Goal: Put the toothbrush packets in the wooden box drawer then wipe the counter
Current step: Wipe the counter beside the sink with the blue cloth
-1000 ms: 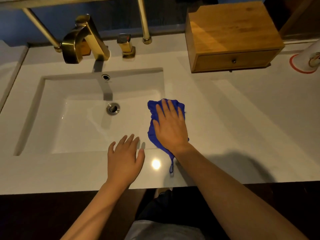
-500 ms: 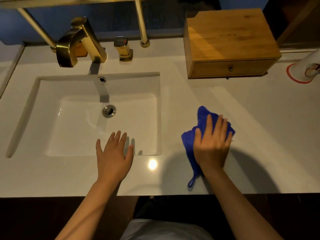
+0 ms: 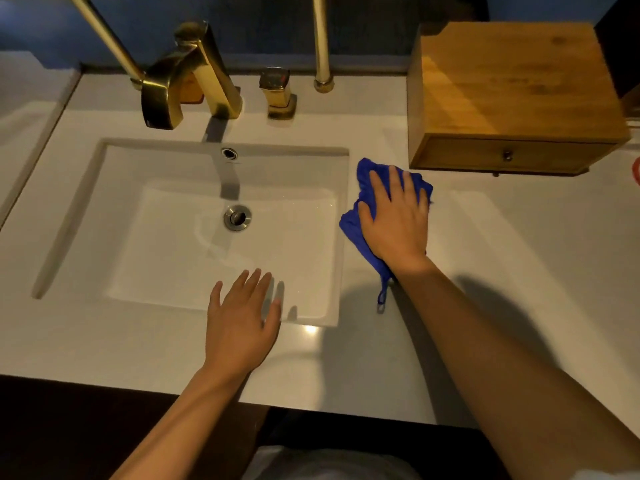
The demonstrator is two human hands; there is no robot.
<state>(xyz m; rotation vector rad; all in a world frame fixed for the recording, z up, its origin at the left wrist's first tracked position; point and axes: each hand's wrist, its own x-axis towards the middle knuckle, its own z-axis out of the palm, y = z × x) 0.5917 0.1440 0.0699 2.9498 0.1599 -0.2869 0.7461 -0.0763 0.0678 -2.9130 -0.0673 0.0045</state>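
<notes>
The right hand (image 3: 394, 220) lies flat, fingers spread, pressing one blue cloth (image 3: 360, 216) onto the white counter (image 3: 519, 271), just right of the sink (image 3: 221, 237) and just in front of the wooden box (image 3: 512, 98). The crumpled cloth runs lengthwise from far to near, its hanging loop (image 3: 381, 299) pointing towards the counter's front edge. The left hand (image 3: 242, 323) is empty, open and palm down at the sink's near rim; whether it touches the counter is unclear. The box has one drawer (image 3: 509, 157), closed, with one small knob. Behind the sink stand one gold tap (image 3: 187, 77) and one gold handle (image 3: 277, 91). The counter between cloth and box is bare.
</notes>
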